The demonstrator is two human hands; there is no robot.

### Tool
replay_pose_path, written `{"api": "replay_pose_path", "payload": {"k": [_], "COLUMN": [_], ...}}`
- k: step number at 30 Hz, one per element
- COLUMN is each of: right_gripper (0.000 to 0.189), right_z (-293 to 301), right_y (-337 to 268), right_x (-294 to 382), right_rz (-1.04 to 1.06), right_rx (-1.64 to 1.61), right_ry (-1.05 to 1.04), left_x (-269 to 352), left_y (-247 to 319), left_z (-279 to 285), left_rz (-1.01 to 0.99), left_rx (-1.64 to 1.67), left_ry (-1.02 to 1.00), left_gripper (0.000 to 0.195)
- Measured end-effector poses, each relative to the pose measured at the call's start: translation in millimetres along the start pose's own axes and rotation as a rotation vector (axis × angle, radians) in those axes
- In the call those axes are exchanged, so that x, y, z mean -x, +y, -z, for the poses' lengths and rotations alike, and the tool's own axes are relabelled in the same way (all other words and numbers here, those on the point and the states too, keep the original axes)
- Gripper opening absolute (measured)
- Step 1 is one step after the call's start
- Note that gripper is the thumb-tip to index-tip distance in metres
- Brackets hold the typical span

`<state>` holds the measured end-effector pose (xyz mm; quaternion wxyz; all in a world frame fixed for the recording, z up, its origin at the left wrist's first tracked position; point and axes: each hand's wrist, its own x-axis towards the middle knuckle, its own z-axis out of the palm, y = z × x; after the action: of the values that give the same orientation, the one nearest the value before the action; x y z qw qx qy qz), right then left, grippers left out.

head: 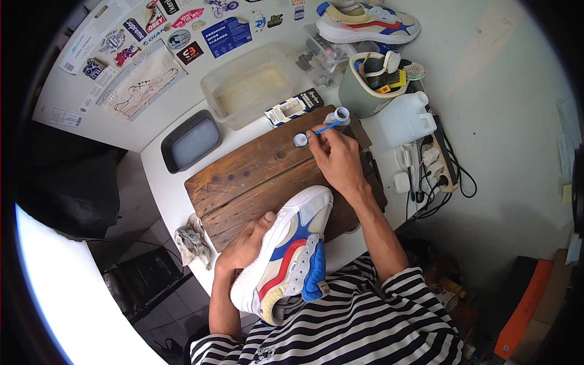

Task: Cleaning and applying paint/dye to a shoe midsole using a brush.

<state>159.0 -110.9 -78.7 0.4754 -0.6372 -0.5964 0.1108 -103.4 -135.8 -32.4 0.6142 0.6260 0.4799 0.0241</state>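
Note:
A multicoloured sneaker without laces lies tilted on its side, its white sole toward my left hand. That hand grips the sole, the thumb along its edge and the other fingers hidden behind. Between the fingertips of my right hand is a thin blue-handled brush. Its tip is hidden by the fingers, close to a small bottle cap holding something white. Just beyond the hand, an uncapped small bottle stands on the dark wooden board.
Behind the board are a grey tub of cloudy liquid, a clear plastic bin and a product box. To the right stand a brush bucket, a translucent jug and a power strip with cables. A stained rag lies left.

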Motion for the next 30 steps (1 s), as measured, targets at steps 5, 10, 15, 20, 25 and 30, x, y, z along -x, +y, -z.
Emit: {"api": "replay_pose_path", "payload": {"k": [5, 10, 15, 20, 25, 30], "right_gripper": [0.012, 0.012, 0.015, 0.011, 0.01, 0.01], "right_z": [1.4, 14.9, 37.3, 61.2, 58.7, 54.9], "right_y": [-1.0, -7.7, -12.7, -28.9, -35.8, -40.4], "right_x": [1.2, 17.8, 43.5, 69.4, 77.9, 82.2], "right_rz": [0.0, -0.084, -0.398, -0.418, -0.359, -0.33], "right_rx": [0.004, -0.25, -0.814, -0.953, -0.864, -0.795], "right_ry": [0.023, 0.184, 0.269, 0.103, 0.043, 0.039], "left_x": [0.0, 2.1, 2.2, -1.3, 0.3, -1.6], "left_y": [-2.9, 0.7, 8.2, -7.7, 5.1, -3.3], "left_z": [0.4, -2.0, -0.2, 1.6, 0.6, -1.2], "left_rz": [-0.001, 0.021, -0.033, -0.019, -0.003, 0.011], "left_rx": [0.011, 0.004, 0.004, -0.008, -0.041, -0.03], "left_ry": [-0.008, 0.02, 0.0, -0.012, 0.009, 0.009], "left_gripper": [0.084, 0.083, 0.083, 0.082, 0.082, 0.084]}}
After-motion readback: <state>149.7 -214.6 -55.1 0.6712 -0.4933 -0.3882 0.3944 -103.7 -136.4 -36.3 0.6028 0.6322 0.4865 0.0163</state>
